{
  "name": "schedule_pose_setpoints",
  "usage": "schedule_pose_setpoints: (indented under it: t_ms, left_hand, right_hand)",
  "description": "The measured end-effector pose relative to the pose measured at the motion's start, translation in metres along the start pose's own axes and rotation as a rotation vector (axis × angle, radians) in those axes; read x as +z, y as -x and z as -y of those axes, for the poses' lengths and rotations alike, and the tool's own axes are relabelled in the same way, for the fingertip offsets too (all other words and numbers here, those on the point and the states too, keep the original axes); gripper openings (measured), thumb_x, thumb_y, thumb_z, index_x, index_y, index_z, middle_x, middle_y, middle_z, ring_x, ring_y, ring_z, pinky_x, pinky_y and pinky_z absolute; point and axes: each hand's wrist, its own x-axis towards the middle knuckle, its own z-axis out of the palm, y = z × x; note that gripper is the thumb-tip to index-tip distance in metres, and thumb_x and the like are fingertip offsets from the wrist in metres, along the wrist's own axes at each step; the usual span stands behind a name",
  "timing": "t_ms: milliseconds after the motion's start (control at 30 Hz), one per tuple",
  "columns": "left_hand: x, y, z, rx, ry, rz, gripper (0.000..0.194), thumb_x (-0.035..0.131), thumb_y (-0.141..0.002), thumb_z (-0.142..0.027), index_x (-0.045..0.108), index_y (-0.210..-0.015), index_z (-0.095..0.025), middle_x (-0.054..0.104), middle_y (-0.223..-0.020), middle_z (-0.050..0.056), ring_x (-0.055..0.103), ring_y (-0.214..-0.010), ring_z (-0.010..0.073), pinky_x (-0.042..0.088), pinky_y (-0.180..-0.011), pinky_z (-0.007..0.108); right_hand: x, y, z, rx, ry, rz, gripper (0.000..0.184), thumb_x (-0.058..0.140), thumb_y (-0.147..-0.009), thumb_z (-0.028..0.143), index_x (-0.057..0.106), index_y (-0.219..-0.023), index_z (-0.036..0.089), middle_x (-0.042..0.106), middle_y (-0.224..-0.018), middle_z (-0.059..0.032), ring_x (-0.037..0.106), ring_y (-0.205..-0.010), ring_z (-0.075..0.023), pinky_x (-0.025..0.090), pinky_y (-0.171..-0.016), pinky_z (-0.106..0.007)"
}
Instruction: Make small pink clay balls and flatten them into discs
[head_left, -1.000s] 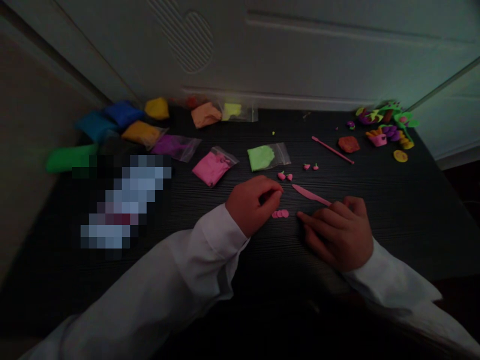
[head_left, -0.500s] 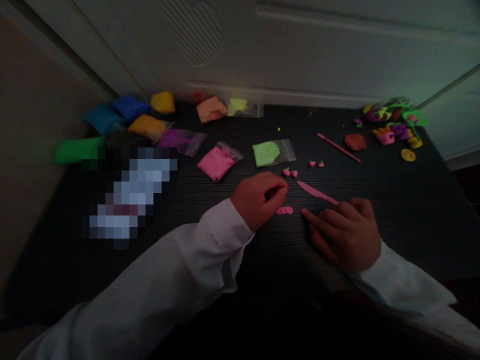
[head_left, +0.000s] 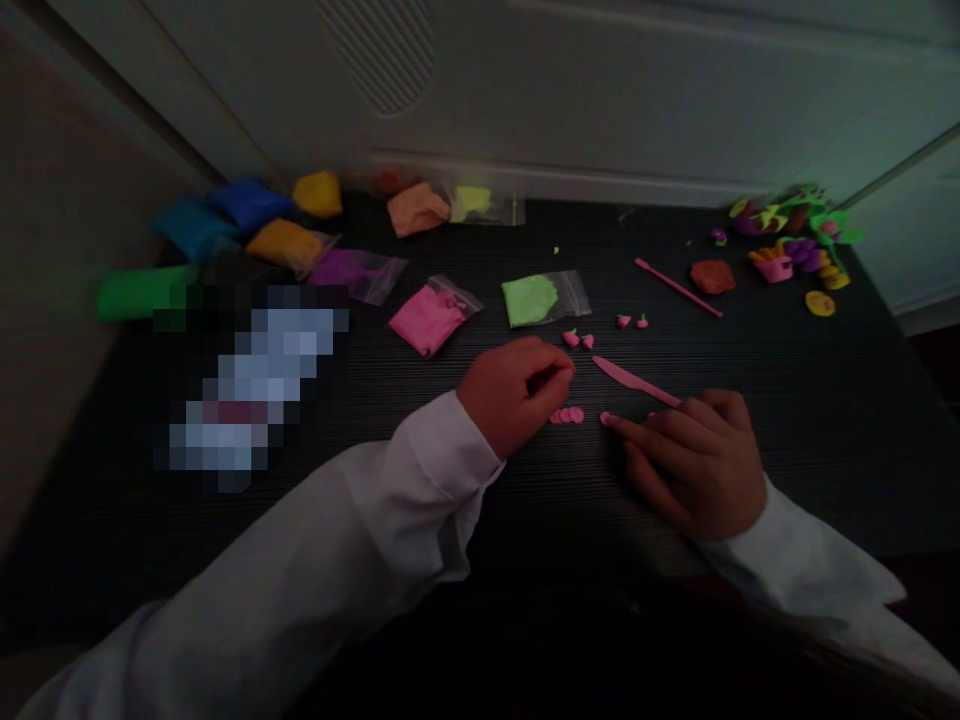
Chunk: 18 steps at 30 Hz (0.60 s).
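Note:
My left hand (head_left: pixel 517 393) is closed in a pinch above the table, thumb against fingertips; anything between them is too small to make out. Just below it lies a row of small overlapping pink clay discs (head_left: pixel 576 414). My right hand (head_left: pixel 694 460) has its index finger stretched out, its tip at a separate flattened pink clay disc (head_left: pixel 605 418); the other fingers are loosely bent. Beside that hand rests a pink plastic clay knife (head_left: pixel 630 380), its handle end partly hidden. Behind the left hand sit small pink clay pieces with green tops (head_left: pixel 571 339).
Bagged pink clay (head_left: pixel 427 315) and light green clay (head_left: pixel 529 300) lie behind my hands. More coloured packs, such as a green one (head_left: pixel 142 292), fill the left. At right are a pink rod tool (head_left: pixel 679 288), a reddish lump (head_left: pixel 712 276) and finished clay figures (head_left: pixel 772 265).
My right index finger has drawn back slightly, and a flattened pink disc now shows at its tip. The left hand keeps its pinch. The whole view has shifted a little.

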Motion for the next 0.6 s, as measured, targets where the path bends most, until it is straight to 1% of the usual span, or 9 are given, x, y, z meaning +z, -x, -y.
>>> schedule_pose_setpoints:
  t_ms: [100,333,500,600]
  left_hand:
    - [0.0001,-0.0001,0.0002,0.001,0.002,0.0,0.015,0.046,-0.076,-0.018,0.06,-0.079,-0.014,0.056,-0.07,0.0,0.049,-0.062,0.0079,0.038,-0.058,0.019]
    - [-0.0001,-0.0005,-0.0008,-0.002,0.004,0.007,0.015,0.046,-0.076,-0.018,0.06,-0.079,-0.013,0.055,-0.069,0.0,0.049,-0.061,0.0081,0.038,-0.057,0.019]
    - [-0.0002,-0.0004,-0.0008,0.001,0.005,0.004,0.015,0.047,-0.077,-0.018,0.06,-0.079,-0.013,0.055,-0.069,0.0,0.049,-0.061,0.0081,0.037,-0.057,0.019]
    - [-0.0002,-0.0002,-0.0009,0.001,0.005,0.006,0.014,0.047,-0.077,-0.017,0.06,-0.079,-0.013,0.055,-0.069,0.0,0.049,-0.061,0.0077,0.037,-0.057,0.019]
  right_hand:
    - [0.0003,-0.0018,0.0012,-0.004,-0.007,0.019,0.028,0.052,-0.074,0.026,0.058,-0.101,0.022,0.059,-0.067,0.0006,0.046,-0.064,-0.0146,0.027,-0.069,-0.038]
    - [0.0006,-0.0007,0.0001,0.001,-0.011,0.018,0.03,0.052,-0.074,0.025,0.057,-0.103,0.022,0.059,-0.069,0.0009,0.045,-0.065,-0.0138,0.026,-0.07,-0.036]
    - [-0.0002,-0.0026,0.0008,-0.005,-0.016,0.057,0.029,0.052,-0.074,0.026,0.058,-0.103,0.022,0.06,-0.069,0.001,0.046,-0.065,-0.014,0.026,-0.071,-0.037]
    - [-0.0001,-0.0034,0.001,-0.005,-0.02,0.058,0.028,0.051,-0.075,0.026,0.058,-0.102,0.022,0.06,-0.069,0.001,0.046,-0.065,-0.014,0.026,-0.071,-0.037]
